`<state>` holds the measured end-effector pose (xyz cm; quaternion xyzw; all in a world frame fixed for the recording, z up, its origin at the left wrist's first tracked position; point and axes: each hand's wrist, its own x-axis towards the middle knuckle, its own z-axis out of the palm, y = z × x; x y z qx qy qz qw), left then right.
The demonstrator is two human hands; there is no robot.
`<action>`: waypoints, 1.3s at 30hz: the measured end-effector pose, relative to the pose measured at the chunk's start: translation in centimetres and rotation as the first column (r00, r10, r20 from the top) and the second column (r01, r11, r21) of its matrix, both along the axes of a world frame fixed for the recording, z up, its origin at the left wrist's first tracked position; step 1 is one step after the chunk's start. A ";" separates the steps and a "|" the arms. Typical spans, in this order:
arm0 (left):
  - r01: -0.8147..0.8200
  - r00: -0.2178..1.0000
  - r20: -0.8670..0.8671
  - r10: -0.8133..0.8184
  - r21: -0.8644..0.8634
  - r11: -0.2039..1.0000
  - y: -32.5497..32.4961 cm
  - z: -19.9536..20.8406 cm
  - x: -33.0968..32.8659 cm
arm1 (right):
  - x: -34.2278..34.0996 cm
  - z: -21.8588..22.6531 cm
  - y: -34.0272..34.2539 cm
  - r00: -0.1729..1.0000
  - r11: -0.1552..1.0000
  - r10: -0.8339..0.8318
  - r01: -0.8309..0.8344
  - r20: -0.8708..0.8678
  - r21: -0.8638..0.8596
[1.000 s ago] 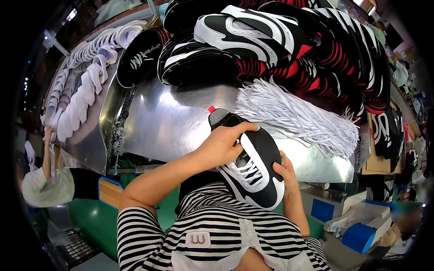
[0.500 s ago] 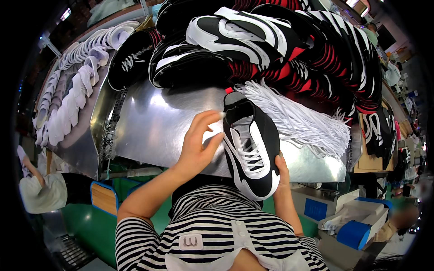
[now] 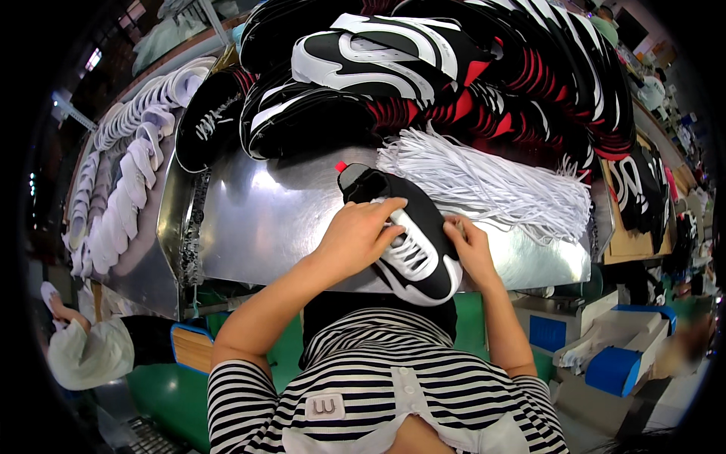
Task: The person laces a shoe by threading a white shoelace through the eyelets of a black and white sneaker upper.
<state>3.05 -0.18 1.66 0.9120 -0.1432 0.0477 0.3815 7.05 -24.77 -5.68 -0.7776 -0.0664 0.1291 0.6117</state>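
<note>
A black-and-white shoe upper (image 3: pixel 433 281) with a red heel tab lies slanted over the metal table's front edge, toe toward me. White lace crosses its throat in several rows. My left hand (image 3: pixel 361 233) is over the throat and the collar, fingers bent and closed on the upper near the top of the lacing; the fingertips partly hide the lace. My right hand (image 3: pixel 473 248) is at the upper's right side, with thumb and fingers pinched at its black edge. A thick bundle of white shoelaces (image 3: pixel 491 185) lies just beyond.
Stacked black, white and red shoe uppers (image 3: pixel 363 60) fill the far side of the metal table (image 3: pixel 249 227). White curved pieces (image 3: pixel 125 204) stand in rows at the left. A grey-and-blue machine (image 3: pixel 605 348) is at the lower right. Another person (image 3: pixel 87 348) is at the far left.
My left hand has come onto the upper's throat from beside it. My right hand has moved up from near the toe. The upper now leans more, its heel farther left.
</note>
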 end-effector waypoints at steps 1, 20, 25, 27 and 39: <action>0.019 0.998 -0.065 -0.018 0.016 1.000 0.0 -0.9 0.5 | -0.2 3.0 1.1 0.965 0.932 -0.017 0.110 0.261 -0.346; -0.123 0.962 -0.266 0.052 -0.255 0.959 -1.6 -4.0 1.4 | -1.4 1.1 3.3 0.923 0.883 0.183 -0.004 0.338 -0.469; -0.117 0.967 -0.247 0.063 -0.209 0.971 -1.7 -4.4 1.6 | -1.0 0.7 3.4 0.941 0.879 0.189 -0.035 0.281 -0.475; -0.127 0.968 -0.240 0.071 -0.228 0.965 -1.7 -4.8 1.5 | -0.5 0.9 3.5 0.936 0.863 0.229 -0.067 0.268 -0.501; -0.209 0.954 -0.275 0.122 -0.315 0.926 -2.5 -4.2 1.5 | -1.6 0.5 1.3 0.989 0.988 0.151 -0.150 -0.007 0.021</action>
